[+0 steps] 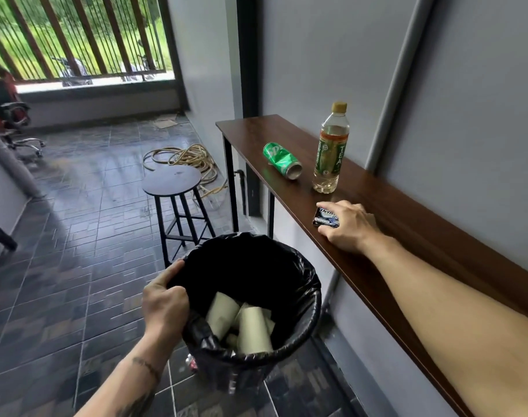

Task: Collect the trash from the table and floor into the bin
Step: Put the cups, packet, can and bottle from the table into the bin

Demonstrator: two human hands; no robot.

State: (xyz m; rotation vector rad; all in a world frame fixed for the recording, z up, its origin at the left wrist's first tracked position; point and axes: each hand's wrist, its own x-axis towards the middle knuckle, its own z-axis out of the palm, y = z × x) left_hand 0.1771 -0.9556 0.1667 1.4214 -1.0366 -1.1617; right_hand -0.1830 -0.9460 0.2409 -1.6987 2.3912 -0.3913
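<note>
My left hand (164, 299) grips the left rim of a bin (312, 299) lined with a black bag and holds it above the floor. Pale cardboard tubes (250, 328) lie inside it. My right hand (348, 225) rests on the narrow wooden table (407, 215), fingers closed around a small dark gum packet (324, 217) that still lies on the tabletop. Further along the table a dented green can (279, 159) lies on its side. An upright tea bottle (332, 152) with a little liquid stands beside it.
A round dark stool (172, 180) stands left of the table. A coil of hose (187, 158) lies on the tiled floor behind it. A small can (192, 362) shows on the floor under the bin. An office chair (13, 121) is at far left.
</note>
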